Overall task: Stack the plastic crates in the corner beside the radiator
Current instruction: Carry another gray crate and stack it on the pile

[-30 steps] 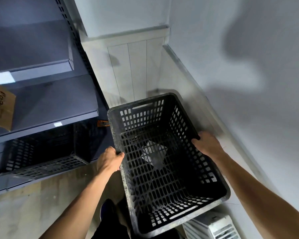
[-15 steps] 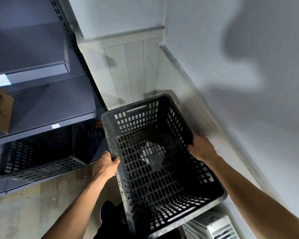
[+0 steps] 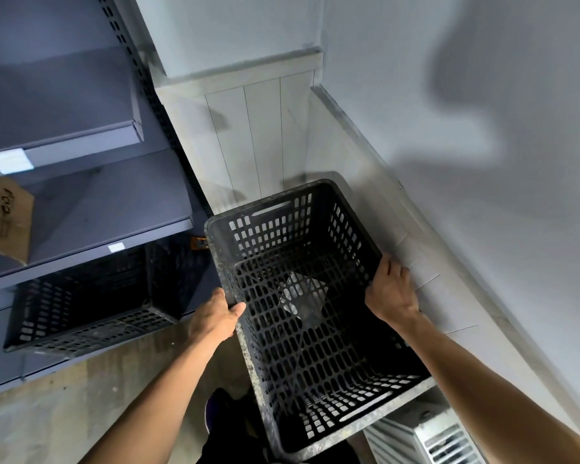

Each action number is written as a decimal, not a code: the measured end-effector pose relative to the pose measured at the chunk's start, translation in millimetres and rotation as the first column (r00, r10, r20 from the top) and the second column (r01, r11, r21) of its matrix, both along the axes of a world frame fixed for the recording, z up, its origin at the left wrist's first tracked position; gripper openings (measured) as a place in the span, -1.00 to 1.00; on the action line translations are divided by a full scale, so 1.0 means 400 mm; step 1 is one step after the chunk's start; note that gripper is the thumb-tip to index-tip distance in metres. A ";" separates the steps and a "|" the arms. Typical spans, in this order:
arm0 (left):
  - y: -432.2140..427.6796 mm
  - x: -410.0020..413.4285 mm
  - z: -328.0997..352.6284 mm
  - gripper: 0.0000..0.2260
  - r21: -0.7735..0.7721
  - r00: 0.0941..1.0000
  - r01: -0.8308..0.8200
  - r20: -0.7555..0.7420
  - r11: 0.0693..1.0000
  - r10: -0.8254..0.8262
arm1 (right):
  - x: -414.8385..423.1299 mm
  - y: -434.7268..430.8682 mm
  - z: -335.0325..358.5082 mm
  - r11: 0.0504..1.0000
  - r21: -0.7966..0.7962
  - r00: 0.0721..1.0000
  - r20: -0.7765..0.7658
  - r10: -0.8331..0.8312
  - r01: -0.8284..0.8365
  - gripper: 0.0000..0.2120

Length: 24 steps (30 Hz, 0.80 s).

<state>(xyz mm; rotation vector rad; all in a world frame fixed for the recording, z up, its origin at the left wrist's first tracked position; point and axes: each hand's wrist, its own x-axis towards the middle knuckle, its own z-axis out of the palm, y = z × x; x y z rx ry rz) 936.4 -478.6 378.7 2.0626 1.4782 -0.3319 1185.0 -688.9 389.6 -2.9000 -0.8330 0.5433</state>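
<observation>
A black slotted plastic crate sits in the corner between the panelled wall and the right wall, its open top facing me. My left hand grips its left rim, thumb over the edge. My right hand grips the right rim with fingers curled over it. A pale patch shows through the crate's slotted floor. A white radiator stands just below the crate's near end. A second black crate lies under the lowest shelf at the left.
Grey metal shelving fills the left side, with a cardboard piece on one shelf. A wall ledge runs along the right wall. My dark shoe stands on the worn floor next to the crate.
The crate and both hands have shifted slightly toward the corner, and my right hand has slid a little along the right rim.
</observation>
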 end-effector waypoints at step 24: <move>0.215 -0.003 -0.014 -0.11 0.202 0.437 0.874 0.069 0.442 -0.897 | -0.499 0.153 -0.054 0.957 -0.069 0.917 -0.272 -0.291 0.283 -0.42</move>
